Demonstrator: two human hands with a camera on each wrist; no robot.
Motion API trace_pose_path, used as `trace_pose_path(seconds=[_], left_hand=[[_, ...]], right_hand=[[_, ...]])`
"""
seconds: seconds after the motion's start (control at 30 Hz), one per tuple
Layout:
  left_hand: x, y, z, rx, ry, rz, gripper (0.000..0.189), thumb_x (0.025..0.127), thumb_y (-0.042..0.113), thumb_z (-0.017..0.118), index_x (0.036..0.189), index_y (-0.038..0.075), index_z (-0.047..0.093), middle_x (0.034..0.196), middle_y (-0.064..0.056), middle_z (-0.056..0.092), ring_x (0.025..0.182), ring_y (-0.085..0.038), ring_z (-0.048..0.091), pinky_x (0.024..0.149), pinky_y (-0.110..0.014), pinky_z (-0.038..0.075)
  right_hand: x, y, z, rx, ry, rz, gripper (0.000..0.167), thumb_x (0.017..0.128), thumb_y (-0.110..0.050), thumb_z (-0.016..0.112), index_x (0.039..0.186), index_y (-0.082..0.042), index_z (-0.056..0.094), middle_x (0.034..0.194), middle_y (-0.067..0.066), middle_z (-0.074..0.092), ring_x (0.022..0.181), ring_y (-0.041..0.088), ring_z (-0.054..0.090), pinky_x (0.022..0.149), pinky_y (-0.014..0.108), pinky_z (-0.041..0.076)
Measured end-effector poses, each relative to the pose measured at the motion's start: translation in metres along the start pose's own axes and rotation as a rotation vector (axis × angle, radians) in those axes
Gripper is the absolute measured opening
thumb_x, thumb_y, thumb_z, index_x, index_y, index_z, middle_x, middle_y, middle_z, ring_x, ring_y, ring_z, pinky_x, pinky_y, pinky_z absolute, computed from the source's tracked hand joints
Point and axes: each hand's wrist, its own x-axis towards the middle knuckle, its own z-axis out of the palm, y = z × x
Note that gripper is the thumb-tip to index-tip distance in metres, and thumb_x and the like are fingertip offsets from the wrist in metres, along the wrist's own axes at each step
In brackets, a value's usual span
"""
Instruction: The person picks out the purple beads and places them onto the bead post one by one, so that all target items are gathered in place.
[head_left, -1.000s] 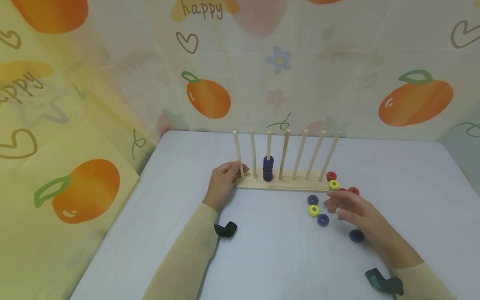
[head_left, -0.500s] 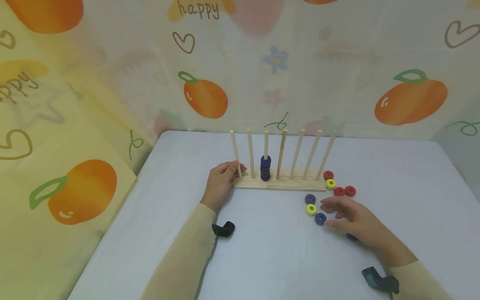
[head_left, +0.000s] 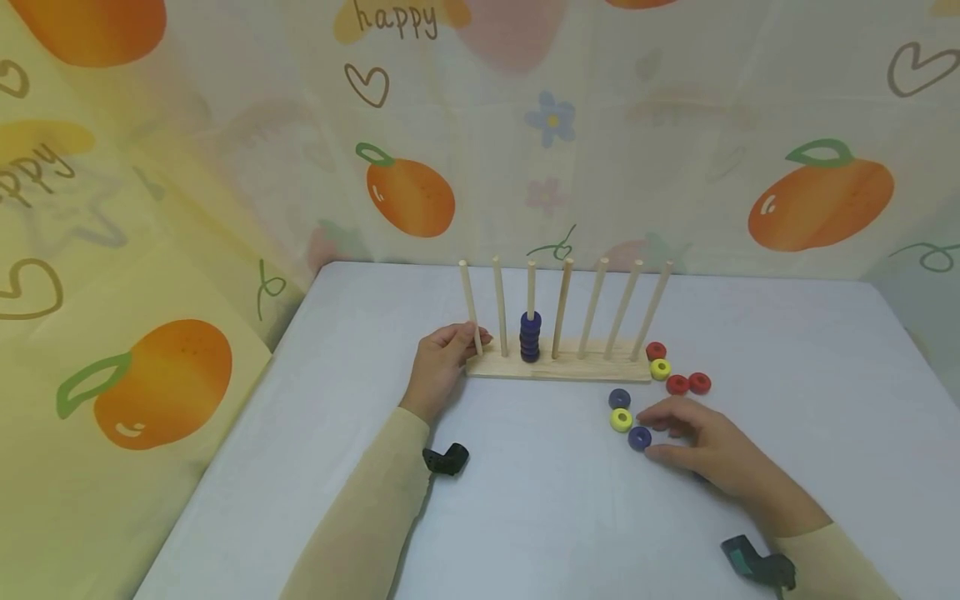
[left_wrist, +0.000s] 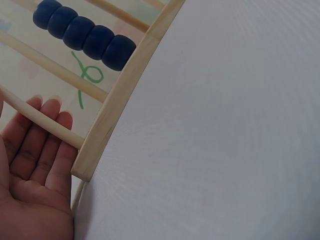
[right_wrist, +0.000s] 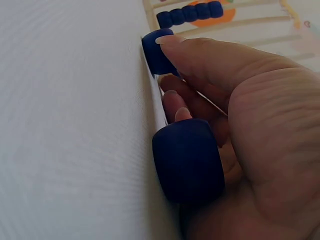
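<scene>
A wooden peg rack (head_left: 525,368) with several upright pegs stands on the table. Several dark blue beads (head_left: 530,337) are stacked on its third peg from the left. My left hand (head_left: 441,367) holds the leftmost peg (left_wrist: 50,125) at the rack's left end, its fingers behind the peg. At the loose beads, my right hand (head_left: 705,437) has thumb and forefinger around a blue bead (head_left: 640,438) on the table; the thumb touches it in the right wrist view. Another blue bead (right_wrist: 187,160) lies beneath that hand, hidden in the head view.
A yellow bead (head_left: 621,419) and a blue bead (head_left: 619,399) lie just left of my right fingers. Near the rack's right end are a yellow bead (head_left: 660,369) and several red beads (head_left: 677,384). A patterned cloth (head_left: 480,125) hangs behind the table.
My right hand has moved left and down, from beside the loose beads to around the nearest blue one, covering another blue bead. The left hand stays at the leftmost peg.
</scene>
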Motion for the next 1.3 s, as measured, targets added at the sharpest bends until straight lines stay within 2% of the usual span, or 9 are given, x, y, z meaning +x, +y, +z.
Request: trace_pose_path(seconds=[0.4, 0.73, 1.07, 1.3], left_hand=[[0.0005, -0.0014, 0.0004, 0.004, 0.0, -0.009, 0.048, 0.108, 0.049, 0.068, 0.115, 0.003, 0.08, 0.116, -0.01, 0.078, 0.117, -0.025, 0.073, 0.103, -0.037, 0.058], [-0.0002, 0.0009, 0.0013, -0.01, 0.005, -0.012, 0.048, 0.109, 0.046, 0.068, 0.116, 0.0, 0.079, 0.115, -0.012, 0.078, 0.117, -0.026, 0.072, 0.103, -0.037, 0.058], [-0.0002, 0.0023, 0.002, -0.019, 0.007, -0.014, 0.047, 0.109, 0.045, 0.067, 0.115, 0.0, 0.079, 0.114, -0.012, 0.079, 0.117, -0.026, 0.073, 0.103, -0.037, 0.058], [-0.0004, 0.0019, 0.0017, -0.002, 0.007, -0.013, 0.047, 0.11, 0.046, 0.067, 0.116, 0.001, 0.079, 0.115, -0.011, 0.078, 0.117, -0.025, 0.072, 0.103, -0.036, 0.058]], right_hand=[[-0.001, -0.0026, 0.0027, -0.004, 0.008, -0.038, 0.036, 0.092, -0.015, 0.091, 0.124, -0.021, 0.077, 0.121, -0.011, 0.07, 0.114, 0.015, 0.064, 0.101, 0.022, 0.053], [-0.0002, -0.0057, 0.0034, -0.039, 0.017, -0.034, 0.033, 0.092, -0.01, 0.09, 0.119, -0.023, 0.077, 0.117, -0.012, 0.069, 0.112, 0.015, 0.064, 0.1, 0.025, 0.054], [0.0007, -0.001, 0.0042, -0.03, 0.056, -0.034, 0.033, 0.093, -0.005, 0.087, 0.121, -0.016, 0.075, 0.115, -0.008, 0.071, 0.107, 0.014, 0.07, 0.097, 0.02, 0.055], [-0.0002, -0.0014, 0.0047, -0.031, 0.079, -0.041, 0.032, 0.094, -0.007, 0.087, 0.122, -0.013, 0.075, 0.114, -0.006, 0.071, 0.1, 0.014, 0.068, 0.091, 0.02, 0.057]])
